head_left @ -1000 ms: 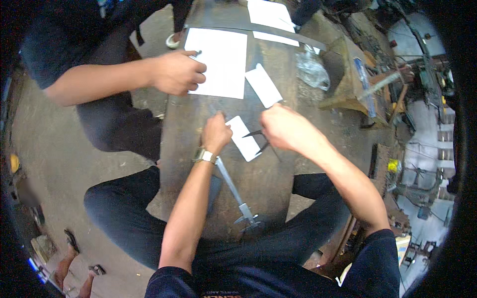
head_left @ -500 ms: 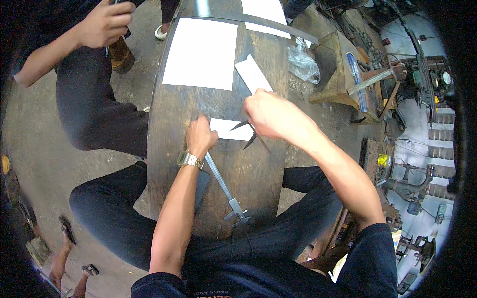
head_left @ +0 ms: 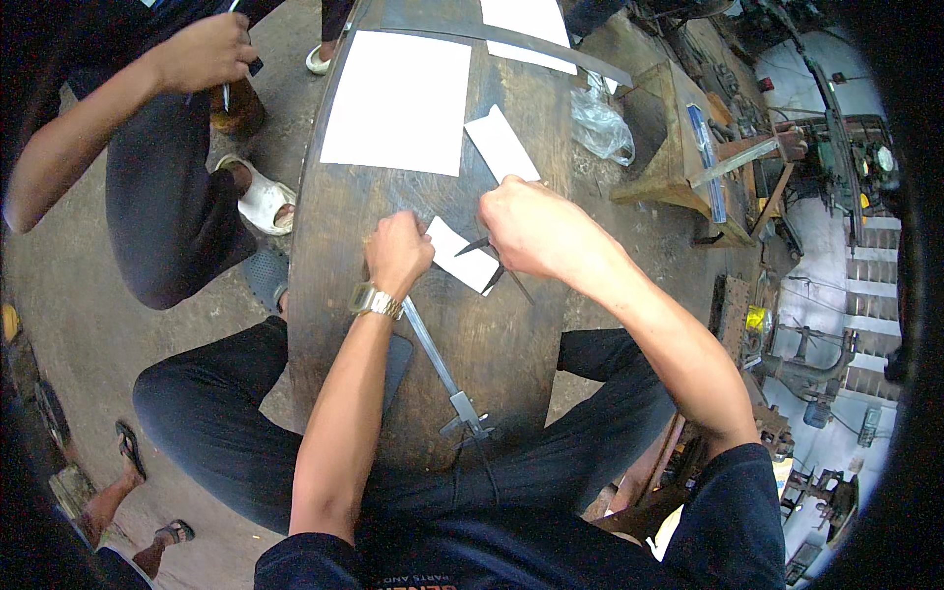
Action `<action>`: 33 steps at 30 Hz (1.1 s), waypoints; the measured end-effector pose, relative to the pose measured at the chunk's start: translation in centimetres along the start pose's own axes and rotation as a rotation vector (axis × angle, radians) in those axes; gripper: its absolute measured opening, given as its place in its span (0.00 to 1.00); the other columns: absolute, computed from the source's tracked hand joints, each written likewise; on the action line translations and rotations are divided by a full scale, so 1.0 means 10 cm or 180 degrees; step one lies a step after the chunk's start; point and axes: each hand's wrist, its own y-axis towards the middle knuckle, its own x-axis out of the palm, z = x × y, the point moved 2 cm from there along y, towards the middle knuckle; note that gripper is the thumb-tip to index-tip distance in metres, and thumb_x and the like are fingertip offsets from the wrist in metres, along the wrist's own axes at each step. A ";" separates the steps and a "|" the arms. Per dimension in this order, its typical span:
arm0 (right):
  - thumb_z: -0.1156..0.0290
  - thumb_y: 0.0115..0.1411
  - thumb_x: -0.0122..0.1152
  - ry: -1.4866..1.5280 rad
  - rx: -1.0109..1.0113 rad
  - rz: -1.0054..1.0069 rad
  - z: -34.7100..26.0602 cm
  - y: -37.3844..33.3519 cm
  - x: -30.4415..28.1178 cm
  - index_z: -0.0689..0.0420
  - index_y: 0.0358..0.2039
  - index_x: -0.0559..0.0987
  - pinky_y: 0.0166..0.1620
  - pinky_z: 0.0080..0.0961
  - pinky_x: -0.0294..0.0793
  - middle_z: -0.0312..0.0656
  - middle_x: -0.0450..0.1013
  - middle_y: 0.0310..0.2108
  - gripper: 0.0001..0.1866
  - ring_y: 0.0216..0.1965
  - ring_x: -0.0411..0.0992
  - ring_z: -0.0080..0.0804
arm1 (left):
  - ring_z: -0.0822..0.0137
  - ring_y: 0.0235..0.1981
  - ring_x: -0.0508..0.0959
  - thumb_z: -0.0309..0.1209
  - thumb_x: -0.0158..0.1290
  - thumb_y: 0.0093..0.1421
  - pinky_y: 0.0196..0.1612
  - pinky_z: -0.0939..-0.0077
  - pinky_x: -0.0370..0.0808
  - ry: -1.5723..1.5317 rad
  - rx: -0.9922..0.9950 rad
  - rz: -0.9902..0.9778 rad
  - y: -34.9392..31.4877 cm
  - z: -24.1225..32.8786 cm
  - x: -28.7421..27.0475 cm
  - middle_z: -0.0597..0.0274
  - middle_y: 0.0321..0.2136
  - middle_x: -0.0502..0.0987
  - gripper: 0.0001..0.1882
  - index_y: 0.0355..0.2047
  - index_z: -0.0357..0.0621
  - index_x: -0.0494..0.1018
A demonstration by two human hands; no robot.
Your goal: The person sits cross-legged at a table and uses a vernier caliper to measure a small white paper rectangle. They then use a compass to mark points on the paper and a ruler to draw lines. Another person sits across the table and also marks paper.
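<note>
Clearly, the small white strip point(head_left: 466, 264) lies at mid-table, between the two hands. It is flat-looking, bright and plain, straight along its long edges, and it slants from upper left down to lower right. No marks can be made out on it at this size.

The right hand point(head_left: 521, 228), curled into a fist, has its fingers wrapped round a dark pointed tool point(head_left: 476, 247). Two slim black prongs stick out below the knuckles, spread into a narrow V, and they reach over the strip's right end; whether the tips touch it, I cannot tell. A thin dark rod point(head_left: 518, 286) slants out below the same hand.

The left hand point(head_left: 398, 244), with a metal watch point(head_left: 374, 301) at its wrist, is bent over the table with fingers drawn in. Its thumb side meets the strip's upper-left end, but I cannot tell whether it pinches the strip or merely presses beside it.

Below that hand, a grey metal caliper point(head_left: 433, 352) lies aslant on the worn brown wooden table point(head_left: 344, 226). Above the right hand lies another white strip point(head_left: 502, 144), and to its left a large white sheet point(head_left: 397, 104).
</note>
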 end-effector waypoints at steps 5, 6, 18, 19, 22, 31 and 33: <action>0.80 0.50 0.61 -0.0075 0.0060 -0.0051 -0.01 0.02 0.00 0.69 0.25 0.82 0.40 0.44 0.83 0.63 0.78 0.27 0.05 0.35 0.81 0.56 | 0.37 0.40 0.83 0.26 0.60 0.47 0.46 0.51 0.80 0.0437 -0.0267 -0.0694 -0.11 -0.03 0.01 0.32 0.36 0.82 0.12 0.32 0.31 0.81; 0.80 0.50 0.61 -0.0032 0.0064 -0.0005 -0.01 0.02 0.01 0.69 0.25 0.82 0.40 0.44 0.83 0.63 0.78 0.27 0.05 0.35 0.81 0.56 | 0.37 0.42 0.83 0.27 0.61 0.46 0.48 0.52 0.79 -0.0017 -0.0531 -0.1101 -0.16 -0.08 0.03 0.31 0.38 0.81 0.13 0.33 0.31 0.81; 0.82 0.47 0.62 0.0011 -0.0006 0.0289 0.00 -0.07 0.07 0.70 0.25 0.83 0.38 0.41 0.84 0.62 0.79 0.26 0.04 0.33 0.82 0.55 | 0.54 0.30 0.87 0.34 0.63 0.55 0.39 0.61 0.82 -0.0550 -0.0413 -0.1356 -0.34 -0.16 0.33 0.47 0.23 0.84 0.14 0.28 0.30 0.81; 0.82 0.47 0.62 0.0006 0.0001 0.0242 0.01 -0.08 0.08 0.70 0.25 0.83 0.38 0.41 0.84 0.62 0.79 0.26 0.05 0.33 0.82 0.55 | 0.56 0.28 0.87 0.35 0.62 0.57 0.37 0.63 0.82 -0.0823 -0.0657 -0.1466 -0.34 -0.18 0.36 0.50 0.21 0.83 0.15 0.26 0.30 0.80; 0.77 0.53 0.62 0.0101 0.0151 0.0191 0.05 -0.09 0.06 0.70 0.27 0.83 0.39 0.45 0.83 0.64 0.78 0.27 0.07 0.34 0.81 0.59 | 0.60 0.23 0.86 0.32 0.57 0.62 0.31 0.67 0.82 -0.0979 -0.0558 -0.1359 -0.32 -0.19 0.37 0.49 0.20 0.83 0.17 0.23 0.28 0.79; 0.73 0.55 0.66 0.0612 0.0397 0.0321 0.32 -0.59 -0.29 0.65 0.31 0.85 0.37 0.43 0.77 0.60 0.77 0.25 0.08 0.32 0.79 0.55 | 0.64 0.23 0.84 0.33 0.57 0.64 0.28 0.70 0.80 -0.1299 -0.0506 -0.1285 -0.39 -0.09 0.34 0.50 0.23 0.83 0.16 0.30 0.28 0.80; 0.72 0.55 0.67 0.0539 0.0473 0.0345 0.33 -0.78 -0.35 0.65 0.32 0.85 0.38 0.43 0.77 0.59 0.77 0.25 0.08 0.32 0.79 0.54 | 0.67 0.26 0.84 0.36 0.58 0.64 0.31 0.72 0.80 -0.1483 -0.0177 -0.1483 -0.43 -0.06 0.27 0.49 0.27 0.84 0.17 0.34 0.29 0.80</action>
